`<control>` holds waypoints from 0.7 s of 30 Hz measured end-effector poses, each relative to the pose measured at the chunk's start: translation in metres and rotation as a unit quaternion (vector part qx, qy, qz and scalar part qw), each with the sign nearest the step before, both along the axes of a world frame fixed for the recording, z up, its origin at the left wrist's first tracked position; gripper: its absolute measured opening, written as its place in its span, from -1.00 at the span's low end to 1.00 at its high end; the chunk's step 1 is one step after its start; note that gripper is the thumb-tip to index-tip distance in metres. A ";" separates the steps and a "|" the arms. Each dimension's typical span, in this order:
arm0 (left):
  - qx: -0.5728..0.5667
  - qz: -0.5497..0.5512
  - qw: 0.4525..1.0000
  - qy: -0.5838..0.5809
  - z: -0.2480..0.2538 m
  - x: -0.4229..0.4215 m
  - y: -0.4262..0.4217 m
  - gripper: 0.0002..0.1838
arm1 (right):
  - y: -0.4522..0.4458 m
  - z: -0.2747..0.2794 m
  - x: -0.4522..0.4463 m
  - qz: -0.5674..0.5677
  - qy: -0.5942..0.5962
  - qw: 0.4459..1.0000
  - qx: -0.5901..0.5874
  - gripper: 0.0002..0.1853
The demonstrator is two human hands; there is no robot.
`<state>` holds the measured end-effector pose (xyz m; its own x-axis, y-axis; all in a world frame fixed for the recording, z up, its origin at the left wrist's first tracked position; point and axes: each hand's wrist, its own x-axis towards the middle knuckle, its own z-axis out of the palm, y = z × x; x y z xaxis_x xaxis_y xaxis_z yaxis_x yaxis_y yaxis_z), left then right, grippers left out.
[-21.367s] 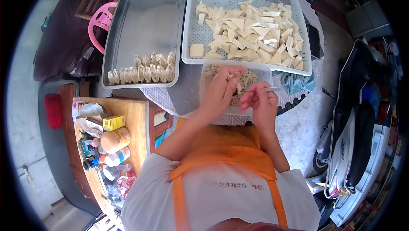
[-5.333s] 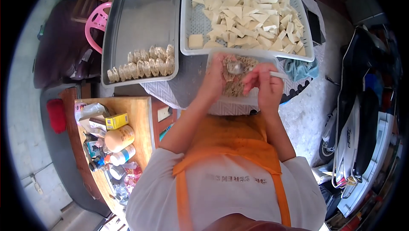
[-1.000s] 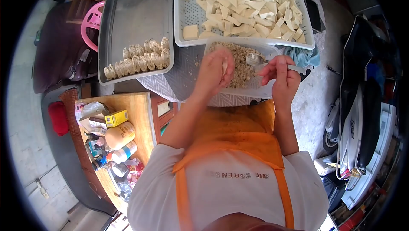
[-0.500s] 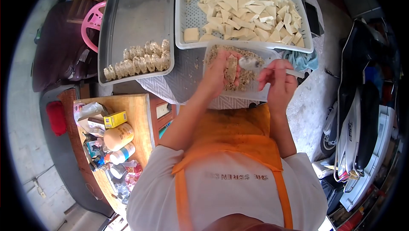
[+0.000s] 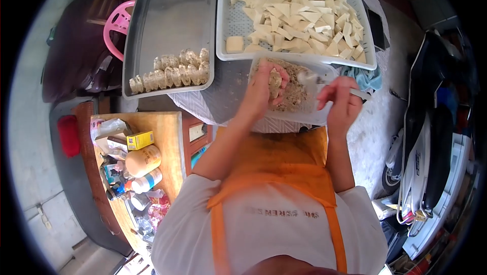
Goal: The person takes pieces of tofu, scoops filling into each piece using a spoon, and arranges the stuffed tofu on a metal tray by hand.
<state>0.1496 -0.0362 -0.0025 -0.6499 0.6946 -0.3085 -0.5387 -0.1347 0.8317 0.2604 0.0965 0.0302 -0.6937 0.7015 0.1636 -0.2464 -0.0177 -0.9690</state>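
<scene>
Speckled piece cradled in a person's left palm, spoon in the right hand

A pale, wedge-like piece speckled with brown crumbs lies in the curled left hand, whose fingers wrap its far side. To its right, apart from it, the right hand pinches the handle of a metal spoon; the spoon's blurred bowl points toward the left hand. Both hands are at a translucent, rectangular plastic container, the left over its left side, the right at its right edge. Inside is a crumbly, brownish mixture. Just beyond sits a white, perforated plastic tray heaped with cream-coloured, mostly triangular pieces. Left of that, a shallow silver metal tray holds two rows of similar speckled pieces along its near edge. A crumpled light-blue cloth lies near the right hand on the worktop.
</scene>
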 end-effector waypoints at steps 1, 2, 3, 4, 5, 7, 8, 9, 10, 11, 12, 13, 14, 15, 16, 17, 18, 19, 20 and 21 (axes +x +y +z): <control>0.005 -0.007 0.999 0.040 -0.008 -0.003 -0.002 -0.47 | 0.003 0.000 0.001 -0.015 -0.007 1.000 0.015 -0.74; 0.009 -0.011 0.996 0.084 -0.012 -0.007 -0.005 -0.47 | 0.005 0.000 0.000 -0.025 -0.009 0.999 0.029 -0.72; 0.002 -0.018 0.998 0.058 -0.012 -0.007 -0.004 -0.50 | 0.005 -0.001 0.002 -0.014 -0.038 0.998 0.037 -0.73; -0.005 -0.022 0.999 0.033 -0.011 -0.004 0.000 -0.52 | 0.004 -0.005 0.003 0.003 -0.067 0.996 0.063 -0.72; -0.011 -0.023 1.000 0.008 -0.010 -0.003 0.001 -0.54 | 0.003 -0.012 0.005 0.010 -0.095 0.991 0.095 -0.71; 0.009 -0.049 0.998 0.042 0.014 0.001 -0.003 -0.58 | 0.000 -0.017 0.005 0.031 -0.143 0.977 0.158 -0.69; 0.019 -0.066 0.996 0.057 0.022 0.000 -0.006 -0.59 | -0.001 -0.016 0.005 0.042 -0.165 0.967 0.188 -0.68; 0.005 -0.029 0.997 0.072 0.024 -0.006 -0.012 -0.61 | -0.001 -0.017 0.005 0.047 -0.192 0.952 0.232 -0.69; -0.007 0.005 0.996 0.085 0.024 -0.013 -0.017 -0.62 | -0.002 -0.017 0.005 0.055 -0.191 0.946 0.258 -0.68; -0.020 0.036 0.994 0.098 0.024 -0.021 -0.021 -0.63 | -0.004 -0.017 0.005 0.055 -0.195 0.948 0.246 -0.68; -0.069 0.091 0.947 0.300 0.021 -0.035 -0.030 -0.68 | -0.005 -0.018 0.004 0.052 -0.202 0.950 0.233 -0.68; -0.127 0.098 0.826 0.540 0.014 -0.064 -0.046 -0.67 | -0.005 -0.019 0.005 0.059 -0.204 0.949 0.234 -0.69; -0.195 0.172 0.636 0.727 0.007 -0.093 -0.062 -0.65 | -0.004 -0.021 0.005 0.066 -0.206 0.948 0.235 -0.69; -0.195 0.144 0.819 0.520 0.028 -0.104 -0.076 -0.57 | -0.002 -0.023 0.006 0.071 -0.209 0.946 0.238 -0.70; -0.187 0.177 0.928 0.271 0.050 -0.115 -0.090 -0.48 | -0.001 -0.026 0.006 0.075 -0.205 0.946 0.241 -0.71; -0.128 0.195 0.932 0.276 0.044 -0.141 -0.105 -0.51 | -0.001 -0.028 0.007 0.079 -0.201 0.945 0.244 -0.71; -0.174 0.225 0.908 0.307 0.027 -0.171 -0.121 -0.64 | -0.001 -0.029 0.007 0.083 -0.197 0.945 0.247 -0.72; -0.220 0.255 0.879 0.338 0.007 -0.200 -0.141 -0.74 | -0.002 -0.029 0.007 0.081 -0.199 0.946 0.244 -0.73; -0.245 0.233 0.862 0.378 -0.009 -0.230 -0.166 -0.74 | -0.002 -0.028 0.007 0.079 -0.200 0.946 0.243 -0.73; -0.269 0.209 0.842 0.418 -0.021 -0.254 -0.191 -0.74 | -0.003 -0.027 0.006 0.077 -0.202 0.946 0.241 -0.73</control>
